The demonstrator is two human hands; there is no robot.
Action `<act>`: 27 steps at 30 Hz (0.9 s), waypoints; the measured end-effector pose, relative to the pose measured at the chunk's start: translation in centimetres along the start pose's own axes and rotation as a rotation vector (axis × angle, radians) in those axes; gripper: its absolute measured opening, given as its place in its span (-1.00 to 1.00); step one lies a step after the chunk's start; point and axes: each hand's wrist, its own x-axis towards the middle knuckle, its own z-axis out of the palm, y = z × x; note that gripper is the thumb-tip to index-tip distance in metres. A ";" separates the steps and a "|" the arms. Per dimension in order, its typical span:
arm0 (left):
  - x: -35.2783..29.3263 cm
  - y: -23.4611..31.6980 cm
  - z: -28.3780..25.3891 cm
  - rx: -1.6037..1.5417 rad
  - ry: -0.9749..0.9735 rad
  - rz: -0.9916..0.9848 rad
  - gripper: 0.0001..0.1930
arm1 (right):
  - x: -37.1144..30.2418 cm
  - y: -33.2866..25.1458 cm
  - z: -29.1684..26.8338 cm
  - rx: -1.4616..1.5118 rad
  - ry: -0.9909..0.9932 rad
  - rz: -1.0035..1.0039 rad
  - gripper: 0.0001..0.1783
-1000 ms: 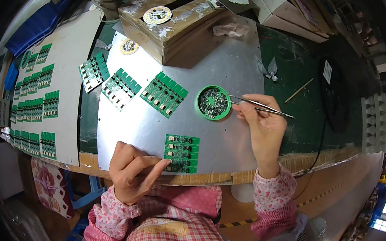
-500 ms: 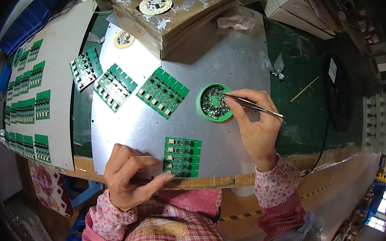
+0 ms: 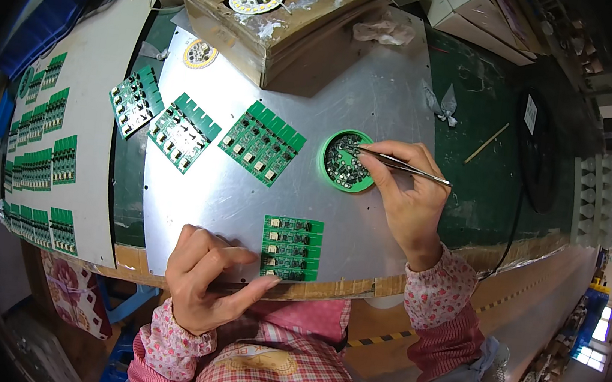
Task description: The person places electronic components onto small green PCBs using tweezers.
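Note:
My right hand point(image 3: 412, 196) pinches a pair of metal tweezers point(image 3: 407, 168), their tips over the left part of a round green dish point(image 3: 322, 161). Small dark electronic parts point(image 3: 344, 171) lie loose in that dish; whether the tips grip one is too small to tell. Near the table's front edge lies a green circuit board panel point(image 3: 292, 249) with rows of mounted components. Beside its lower left corner rests my left hand point(image 3: 207, 278), thumb and index finger apart. The thumb tip reaches the panel's bottom edge, and the index fingertip is close to its left side.
Three more green panels, one of them a board point(image 3: 261, 143), lie left of the dish on the metal sheet point(image 3: 205, 213). Several boards stand in rows on a pale board point(image 3: 98, 190) at far left. A taped cardboard box point(image 3: 276, 52) sits behind; a thin stick point(image 3: 486, 143) lies right.
The view has shifted slightly, so the boards and dish appear a little displaced. Both hands keep nearly the same pose, with the tweezers still at the dish.

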 end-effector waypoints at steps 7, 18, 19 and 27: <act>0.4 0.9 -0.5 0.034 -0.029 -0.038 -0.41 | -0.2 -0.4 -0.3 -0.031 0.024 -0.075 -0.83; 1.6 0.6 -0.4 0.217 -0.235 -0.019 -0.10 | -4.9 -4.2 -1.6 0.074 -0.321 -0.317 -0.64; 1.6 0.4 -0.3 0.221 -0.207 -0.004 -0.10 | -5.4 -4.2 -1.4 0.141 -0.320 -0.266 -0.62; 1.8 0.3 -0.1 0.229 -0.176 0.013 -0.14 | -5.0 -4.6 -1.3 0.025 -0.277 -0.354 -0.60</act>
